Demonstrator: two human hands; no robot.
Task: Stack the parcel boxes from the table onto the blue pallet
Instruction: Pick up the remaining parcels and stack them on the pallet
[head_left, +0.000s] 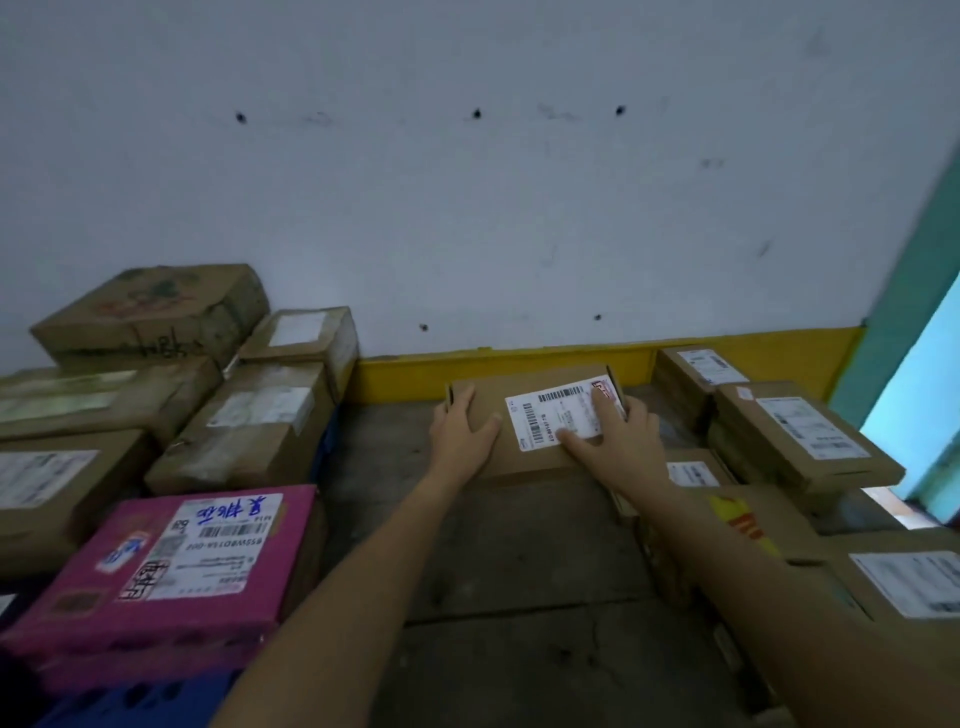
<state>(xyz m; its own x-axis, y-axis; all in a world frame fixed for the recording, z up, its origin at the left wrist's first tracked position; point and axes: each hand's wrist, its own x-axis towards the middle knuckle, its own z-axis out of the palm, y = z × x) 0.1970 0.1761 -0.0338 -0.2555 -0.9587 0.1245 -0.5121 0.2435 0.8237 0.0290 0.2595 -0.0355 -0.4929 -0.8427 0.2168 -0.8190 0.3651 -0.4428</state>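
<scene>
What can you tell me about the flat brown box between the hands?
The flat brown cardboard parcel box lies level, closed, over the grey worn table near the yellow wall band. A white barcode shipping label sits on its top, right of centre. The left hand grips its left edge, the right hand its right edge, thumb on the label.

Both bare forearms were stretched forward and angled slightly inward; the left hand (464, 432) was curled over the left edge of a flat brown cardboard box (485, 395), thumb laid across its top; the right hand (618, 441) was wrapped over the right edge, thumb pressed on top.
</scene>
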